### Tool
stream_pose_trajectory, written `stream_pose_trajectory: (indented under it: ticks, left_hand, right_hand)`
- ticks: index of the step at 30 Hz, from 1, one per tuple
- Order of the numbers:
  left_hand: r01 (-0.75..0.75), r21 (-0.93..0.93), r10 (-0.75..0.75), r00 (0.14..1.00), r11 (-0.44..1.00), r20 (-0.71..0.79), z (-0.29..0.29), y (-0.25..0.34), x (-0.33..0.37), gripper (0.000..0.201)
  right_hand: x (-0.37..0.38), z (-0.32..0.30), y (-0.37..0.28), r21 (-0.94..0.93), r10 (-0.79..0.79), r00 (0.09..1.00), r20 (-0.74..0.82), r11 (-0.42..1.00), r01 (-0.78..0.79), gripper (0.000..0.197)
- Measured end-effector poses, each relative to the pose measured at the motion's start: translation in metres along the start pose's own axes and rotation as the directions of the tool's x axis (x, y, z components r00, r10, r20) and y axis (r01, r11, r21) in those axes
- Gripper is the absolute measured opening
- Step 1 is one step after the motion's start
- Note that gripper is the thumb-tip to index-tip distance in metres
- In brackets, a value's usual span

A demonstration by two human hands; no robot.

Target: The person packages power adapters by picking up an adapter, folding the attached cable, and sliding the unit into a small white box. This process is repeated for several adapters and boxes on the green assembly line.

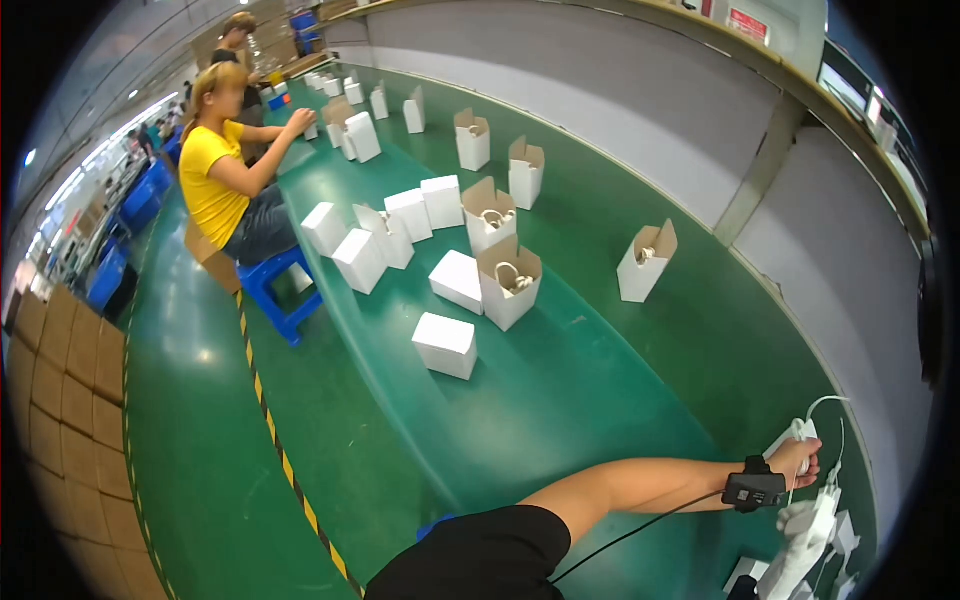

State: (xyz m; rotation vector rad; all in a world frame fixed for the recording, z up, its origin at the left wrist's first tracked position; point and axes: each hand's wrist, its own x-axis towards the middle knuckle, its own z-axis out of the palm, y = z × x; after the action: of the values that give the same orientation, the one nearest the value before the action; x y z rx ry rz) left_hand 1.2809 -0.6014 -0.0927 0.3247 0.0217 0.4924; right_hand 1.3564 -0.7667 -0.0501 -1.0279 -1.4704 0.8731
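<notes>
White cardboard boxes in two states along the green table [560, 420], clock read from mid-view. Left hand [797, 460] out at 4 o'clock, black device [755, 490] strapped at its wrist; fingers curled in, apparently clamped on a white corded piece [801, 432], its cord arcing up beyond the knuckles. Right hand: no sure sighting. A white, glove-like shape [797, 520] below the left hand, toward 4 to 5 o'clock, might be it, near a long white fitting [824, 510]; cannot tell whether its fingers are open or closed. Progress, judged by how things lie: part-way. Shut: a closed box [445, 348] just below centre toward 7 o'clock, a tipped box [458, 282] at centre, more in the cluster toward 10 and 11. Filled but unclosed: a near open box [508, 290] by the centre and another open box [489, 222] at 12, pale coiled cords showing in both. A lone open box [647, 262] between 2 and 3 o'clock also has something pale inside, flaps up. Further open boxes run away past 12; contents of the farthest too small to read. Co-worker in a yellow shirt [215, 160] at 10 o'clock, hands raised at the table edge. Brown cartons [75, 385] stacked between 8 and 9.
</notes>
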Motion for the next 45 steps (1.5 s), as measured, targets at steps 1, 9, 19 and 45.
stream_pose_trajectory:
  ticks: [1, 9, 19, 45]
  left_hand:
    - [-0.023, 0.012, 0.023, 0.999, 1.0, -0.024, -0.006, 0.008, -0.004, 0.043]
    - [0.005, 0.433, -0.101, 0.974, 0.901, 0.2, 0.063, 0.037, -0.07, 0.051]
    - [-0.086, 0.747, -0.177, 0.948, 0.659, 0.265, 0.049, 0.016, -0.076, 0.072]
    - [-0.118, 0.955, -0.515, 0.82, 0.274, 0.249, 0.03, 0.074, -0.107, 0.083]
  right_hand:
    - [-0.006, -0.023, 0.021, -0.223, 0.065, 0.995, 0.074, 0.974, -0.047, 0.046]
    - [-0.04, 0.037, -0.01, -0.019, 0.118, 0.818, -0.563, 0.988, -0.156, 0.04]
    - [0.012, 0.076, -0.025, -0.282, -0.104, 0.719, -0.687, 0.951, -0.131, 0.039]
    - [-0.051, 0.087, -0.054, 0.885, 0.429, 0.897, -0.108, 0.452, -0.11, 0.048]
